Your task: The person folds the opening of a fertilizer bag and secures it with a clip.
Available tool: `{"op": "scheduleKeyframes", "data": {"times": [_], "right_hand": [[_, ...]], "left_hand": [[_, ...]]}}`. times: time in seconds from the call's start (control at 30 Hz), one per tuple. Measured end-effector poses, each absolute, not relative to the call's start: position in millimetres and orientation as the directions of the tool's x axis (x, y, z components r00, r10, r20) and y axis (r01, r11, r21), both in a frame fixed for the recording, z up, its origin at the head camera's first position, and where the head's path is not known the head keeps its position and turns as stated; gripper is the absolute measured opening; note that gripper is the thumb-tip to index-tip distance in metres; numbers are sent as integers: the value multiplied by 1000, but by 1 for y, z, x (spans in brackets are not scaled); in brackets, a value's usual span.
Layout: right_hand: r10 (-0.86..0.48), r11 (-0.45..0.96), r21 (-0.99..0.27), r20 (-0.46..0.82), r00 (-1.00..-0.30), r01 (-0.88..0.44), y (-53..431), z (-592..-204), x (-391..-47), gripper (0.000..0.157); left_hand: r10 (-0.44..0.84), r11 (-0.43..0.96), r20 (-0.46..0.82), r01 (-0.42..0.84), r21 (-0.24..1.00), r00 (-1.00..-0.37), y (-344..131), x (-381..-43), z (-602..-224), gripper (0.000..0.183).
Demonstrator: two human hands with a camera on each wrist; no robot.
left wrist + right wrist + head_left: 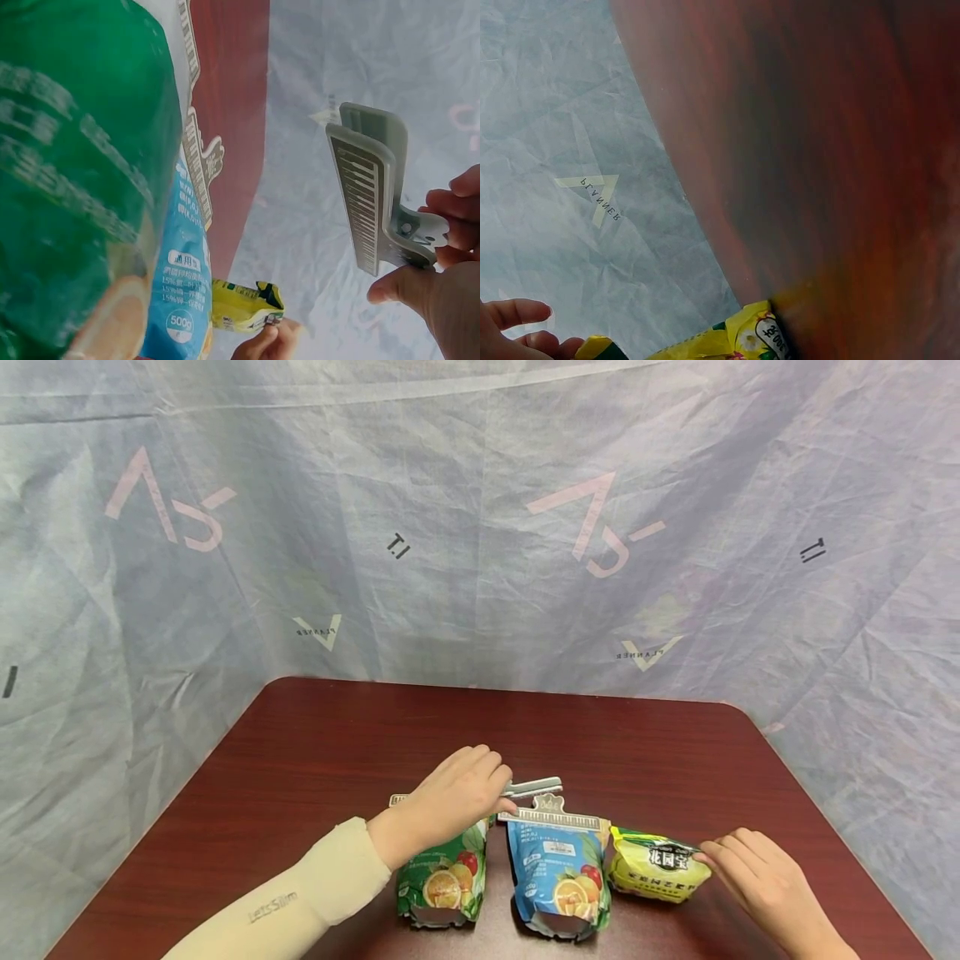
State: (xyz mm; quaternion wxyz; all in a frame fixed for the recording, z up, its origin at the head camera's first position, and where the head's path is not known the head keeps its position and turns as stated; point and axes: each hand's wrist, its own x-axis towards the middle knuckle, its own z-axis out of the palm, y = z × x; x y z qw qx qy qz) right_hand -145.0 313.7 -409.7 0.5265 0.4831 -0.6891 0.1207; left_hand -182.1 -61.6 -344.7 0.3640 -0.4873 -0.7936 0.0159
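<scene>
My left hand (467, 789) holds a wide metal bag clip (367, 191) by its handles, thumb on one side and fingers on the other. The clip's long jaws stand apart above the blue bag (558, 881), whose top carries another clip (551, 814). Below my left forearm is a green bag (442, 877) with fruit pictured on it, also clipped along its top. Farther right, a yellow bag (652, 870) lies tilted on the table. My right hand (765, 881) pinches that bag's right end between thumb and fingers.
The bags stand in a row near the front of a dark red table (337, 727). Grey-blue printed cloth (465, 602) hangs behind the table and along both sides.
</scene>
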Motion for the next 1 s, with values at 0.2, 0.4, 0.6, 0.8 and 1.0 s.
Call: {"op": "scheduleKeyframes", "data": {"times": [0.2,0.4,0.6,0.8,1.0], "right_hand": [[-544,513,350,839,18,-784,314,-410,-145,30],[-545,509,354,838,25,-785,314,-411,-145,29],[-546,514,360,837,26,-779,315,-411,-146,30],[-550,514,355,835,17,-781,316,-412,-146,30],[-553,511,358,833,20,-781,315,-411,-146,30]], "left_hand": [[818,469,537,779,-416,-206,-47,-180,-341,31],[841,440,511,774,-455,-178,-30,-179,-339,31],[855,415,505,739,-531,-117,-12,-177,-336,32],[871,389,484,717,-578,-82,7,-174,-335,28],[883,359,467,708,-609,-47,21,-172,-337,28]]}}
